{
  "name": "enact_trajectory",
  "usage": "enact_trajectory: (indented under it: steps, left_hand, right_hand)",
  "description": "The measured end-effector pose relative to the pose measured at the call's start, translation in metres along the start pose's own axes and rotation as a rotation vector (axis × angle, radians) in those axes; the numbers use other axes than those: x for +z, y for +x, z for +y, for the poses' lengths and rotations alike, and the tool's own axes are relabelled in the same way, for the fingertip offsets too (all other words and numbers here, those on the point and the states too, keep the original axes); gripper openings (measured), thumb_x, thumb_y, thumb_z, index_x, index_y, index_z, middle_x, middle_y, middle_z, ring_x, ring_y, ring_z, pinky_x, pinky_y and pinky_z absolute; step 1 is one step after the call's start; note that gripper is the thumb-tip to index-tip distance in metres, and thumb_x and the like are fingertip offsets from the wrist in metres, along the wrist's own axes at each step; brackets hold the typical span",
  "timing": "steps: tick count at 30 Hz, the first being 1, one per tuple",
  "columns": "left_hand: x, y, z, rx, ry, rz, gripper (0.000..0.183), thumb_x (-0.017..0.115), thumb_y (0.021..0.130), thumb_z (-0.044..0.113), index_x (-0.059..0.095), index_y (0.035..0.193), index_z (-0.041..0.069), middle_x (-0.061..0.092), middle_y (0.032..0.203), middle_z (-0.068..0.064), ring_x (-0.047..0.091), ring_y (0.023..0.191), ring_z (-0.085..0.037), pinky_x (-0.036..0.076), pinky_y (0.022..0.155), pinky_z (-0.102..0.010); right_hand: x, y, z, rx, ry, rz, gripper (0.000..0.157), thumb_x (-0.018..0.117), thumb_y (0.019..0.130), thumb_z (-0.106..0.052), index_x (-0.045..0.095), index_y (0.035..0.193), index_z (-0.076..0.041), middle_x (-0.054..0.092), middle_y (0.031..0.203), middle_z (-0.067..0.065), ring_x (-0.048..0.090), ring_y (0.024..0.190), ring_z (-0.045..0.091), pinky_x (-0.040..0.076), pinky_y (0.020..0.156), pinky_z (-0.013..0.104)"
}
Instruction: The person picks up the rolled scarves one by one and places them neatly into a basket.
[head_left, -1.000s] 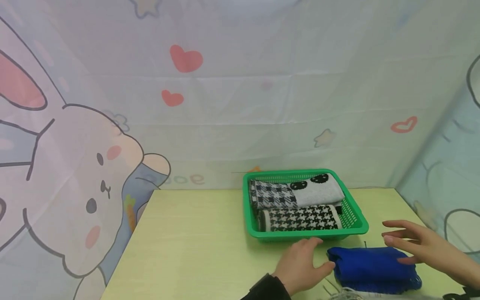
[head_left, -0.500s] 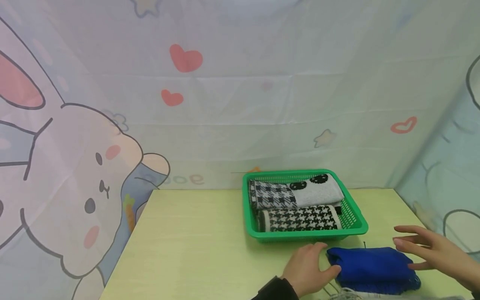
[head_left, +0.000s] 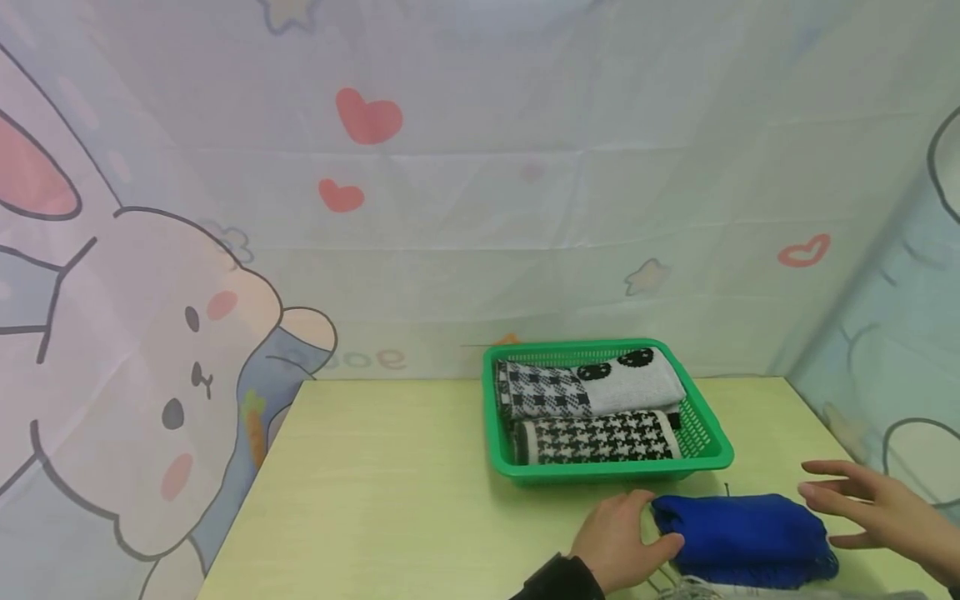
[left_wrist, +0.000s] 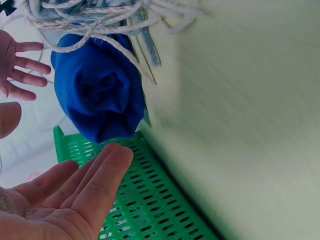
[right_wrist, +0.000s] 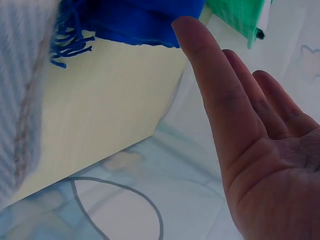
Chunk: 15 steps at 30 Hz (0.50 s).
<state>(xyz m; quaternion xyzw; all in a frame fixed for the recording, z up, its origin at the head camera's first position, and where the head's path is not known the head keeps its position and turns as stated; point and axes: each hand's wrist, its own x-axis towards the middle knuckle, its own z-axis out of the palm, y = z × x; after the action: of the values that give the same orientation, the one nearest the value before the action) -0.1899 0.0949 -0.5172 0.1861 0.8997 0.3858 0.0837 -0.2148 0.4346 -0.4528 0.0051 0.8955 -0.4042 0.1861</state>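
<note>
A blue rolled scarf (head_left: 738, 537) with a fringed edge lies on the table, just in front of the green basket. At its left end is my left hand (head_left: 618, 542), thumb and fingers spread apart around that end. In the left wrist view the fingers (left_wrist: 102, 182) are straight, close to the roll's spiral end (left_wrist: 102, 95). Off the scarf's right end hovers my right hand (head_left: 870, 508), fingers loosely spread and nothing held. The right wrist view has the fingers (right_wrist: 220, 95) extended beside the blue cloth (right_wrist: 145, 22).
The green basket (head_left: 611, 473) holds a black-and-white patterned folded scarf (head_left: 600, 437) and another with a panda-like motif (head_left: 630, 383). Nearest me, a pale knitted piece (right_wrist: 22, 95) with cord-like tassels (left_wrist: 110, 22) lies by the blue scarf. A printed curtain (head_left: 480, 208) stands behind the table (head_left: 375, 483).
My right hand has drawn away to the right, off the blue scarf. My left hand has shifted slightly right, nearer the scarf's left end. The scarf and basket stay in place.
</note>
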Motion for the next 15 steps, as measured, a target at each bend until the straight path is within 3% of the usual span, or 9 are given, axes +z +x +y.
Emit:
enact_trajectory:
  steps: [7,15]
  left_hand:
    - [0.008,0.007,-0.005,-0.012,-0.034,0.015,0.049,0.072,0.101,0.047,0.067,0.142,0.021,0.074,0.129,0.003,0.070,0.114,-0.011,0.057,0.094,-0.026]
    - [0.012,0.012,-0.009,-0.069,-0.139,-0.030,0.048,0.073,0.102,0.042,0.067,0.142,0.016,0.074,0.122,-0.003,0.071,0.103,-0.015,0.058,0.083,-0.029]
  right_hand:
    - [0.001,0.001,0.006,0.044,-0.017,-0.001,0.086,0.052,0.113,-0.047,0.025,0.150,0.026,0.052,0.137,0.049,0.061,0.123,0.059,0.065,0.086,0.056]
    - [0.006,0.006,0.014,0.052,-0.022,-0.016,0.087,0.051,0.113,-0.047,0.024,0.148,0.027,0.047,0.138,0.051,0.057,0.124,0.061,0.065,0.088,0.058]
